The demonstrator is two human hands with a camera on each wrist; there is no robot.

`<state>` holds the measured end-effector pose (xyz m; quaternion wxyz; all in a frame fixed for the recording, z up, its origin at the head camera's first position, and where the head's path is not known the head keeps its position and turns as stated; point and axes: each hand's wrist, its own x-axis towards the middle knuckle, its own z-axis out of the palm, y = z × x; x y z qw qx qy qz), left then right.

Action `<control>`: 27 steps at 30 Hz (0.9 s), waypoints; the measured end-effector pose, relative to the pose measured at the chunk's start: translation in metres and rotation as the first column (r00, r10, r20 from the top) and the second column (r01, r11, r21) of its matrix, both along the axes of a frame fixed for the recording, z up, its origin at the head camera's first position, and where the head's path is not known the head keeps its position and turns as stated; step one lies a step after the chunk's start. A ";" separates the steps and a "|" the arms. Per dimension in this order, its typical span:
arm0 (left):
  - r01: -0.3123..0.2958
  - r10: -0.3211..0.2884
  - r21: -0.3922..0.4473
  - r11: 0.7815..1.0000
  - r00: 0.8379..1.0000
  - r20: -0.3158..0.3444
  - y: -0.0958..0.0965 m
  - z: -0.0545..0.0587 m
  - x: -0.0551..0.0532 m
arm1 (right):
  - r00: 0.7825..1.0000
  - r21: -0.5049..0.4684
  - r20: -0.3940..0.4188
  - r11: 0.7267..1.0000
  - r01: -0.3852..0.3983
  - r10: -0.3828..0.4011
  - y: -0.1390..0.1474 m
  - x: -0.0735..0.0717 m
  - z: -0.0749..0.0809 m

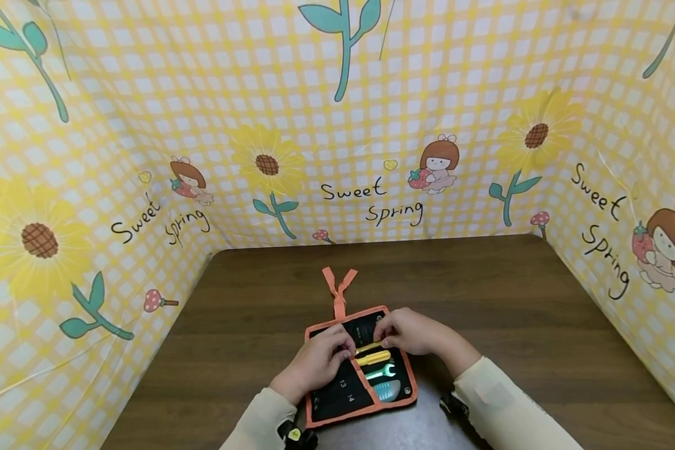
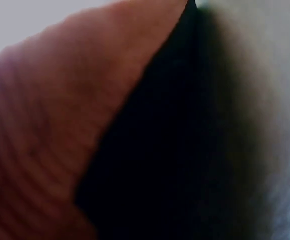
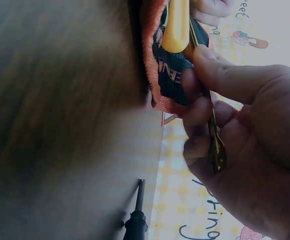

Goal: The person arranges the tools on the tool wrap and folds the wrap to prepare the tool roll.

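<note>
A black fabric tool pouch [image 1: 343, 409] with orange trim lies tilted on the table. My left hand [image 1: 322, 357] pinches the orange edge of its slanted pocket. The right hand [image 1: 407, 331] holds a slim gold-coloured metal tool [image 3: 216, 147], pinched between thumb and fingers, its flattened end lying along the palm; the other end runs to the pocket. Just below it in the pocket sit a yellow-handled tool [image 1: 374, 358], a green open-end wrench [image 1: 381, 372] and a teal rounded tool handle [image 1: 388, 390]. In the left wrist view, skin and dark fabric [image 2: 150, 165] are blurred close up.
An orange tie strap [image 1: 339, 300] stretches from the pouch's far edge over the brown wooden table [image 1: 247, 300]. Yellow checked cloth [image 1: 337, 137] walls stand behind and at both sides. A black pointed object [image 3: 137, 220] shows low in the right wrist view.
</note>
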<state>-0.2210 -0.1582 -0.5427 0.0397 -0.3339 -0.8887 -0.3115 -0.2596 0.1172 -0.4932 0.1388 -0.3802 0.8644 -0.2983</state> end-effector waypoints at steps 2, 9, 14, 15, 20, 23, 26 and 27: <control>0.002 -0.002 -0.001 1.000 1.000 0.008 0.000 0.000 0.000 | 1.000 0.004 0.015 1.000 -0.012 0.012 0.000 0.002 0.001; 0.009 -0.008 -0.013 1.000 1.000 0.026 0.000 0.002 0.002 | 1.000 0.016 0.010 1.000 -0.006 0.005 -0.004 0.002 0.002; 0.011 -0.011 -0.018 1.000 0.999 0.052 0.000 0.001 0.003 | 0.999 0.039 0.035 0.999 -0.003 0.002 -0.008 0.002 -0.001; 0.010 -0.009 -0.020 1.000 0.999 0.053 -0.001 0.001 0.004 | 0.999 0.041 0.044 0.999 -0.007 0.005 -0.008 0.002 -0.002; 0.019 -0.018 -0.022 1.000 0.999 0.031 -0.002 -0.001 0.003 | 0.998 0.024 0.066 1.000 0.002 -0.003 -0.010 0.004 -0.003; 0.032 -0.032 -0.009 0.999 0.999 0.033 -0.002 -0.002 0.000 | 0.998 0.026 0.049 0.999 0.035 -0.036 -0.010 0.004 -0.003; 0.037 -0.038 0.022 0.999 0.998 0.056 -0.004 -0.001 -0.002 | 0.996 0.048 0.032 0.995 0.082 -0.084 -0.010 0.003 -0.003; 0.034 -0.036 0.033 0.999 0.997 0.062 -0.005 0.000 -0.003 | 0.995 0.055 0.033 0.994 0.097 -0.099 -0.010 0.002 -0.003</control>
